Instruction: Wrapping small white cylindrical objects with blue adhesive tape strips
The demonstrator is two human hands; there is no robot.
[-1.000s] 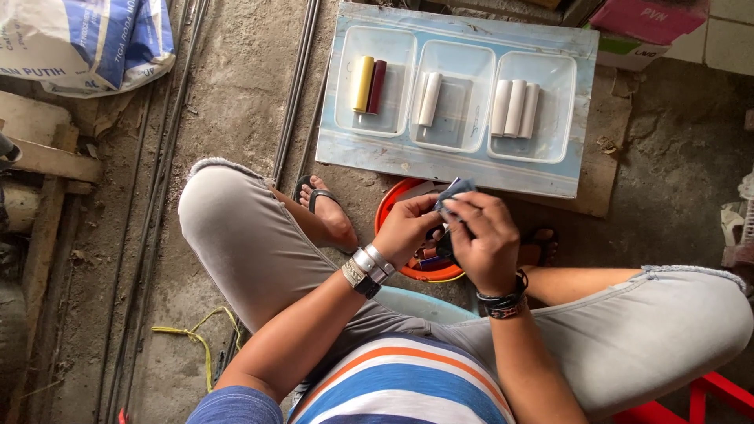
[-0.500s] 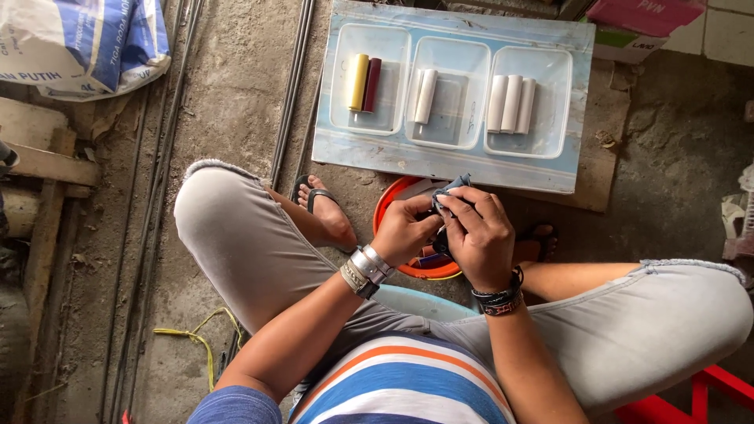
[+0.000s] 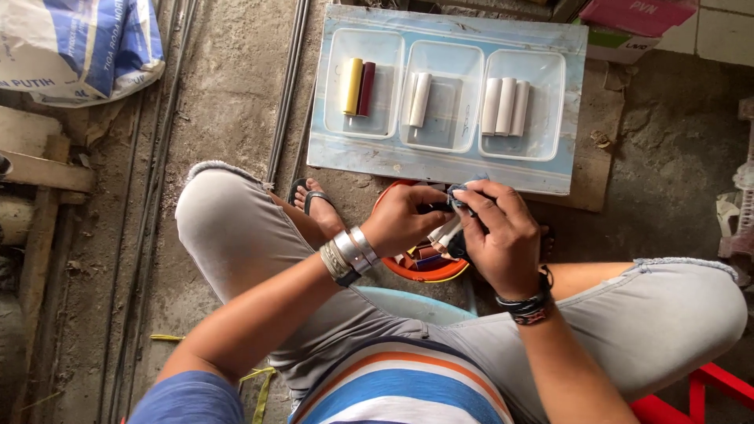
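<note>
Concrete floor (image 3: 236, 118) carries a pale blue board (image 3: 448, 161) with three clear trays: the left tray (image 3: 364, 86) holds a yellow cylinder (image 3: 353, 86) and a dark red cylinder (image 3: 367, 89), the middle tray (image 3: 440, 98) one white cylinder (image 3: 420, 100), the right tray (image 3: 522, 104) three white cylinders (image 3: 506, 106) side by side. Nearer the seated person, an orange bucket (image 3: 420, 271) sits between the knees, mostly hidden by the hands. The left hand (image 3: 404, 220) and right hand (image 3: 499, 235) meet above it, both clenched around a small grey-blue piece (image 3: 458, 194), with white cylinders (image 3: 444, 233) poking out beneath the right palm. The step looks like wiping or wrapping one item; a next move would call for a firm pinch.
</note>
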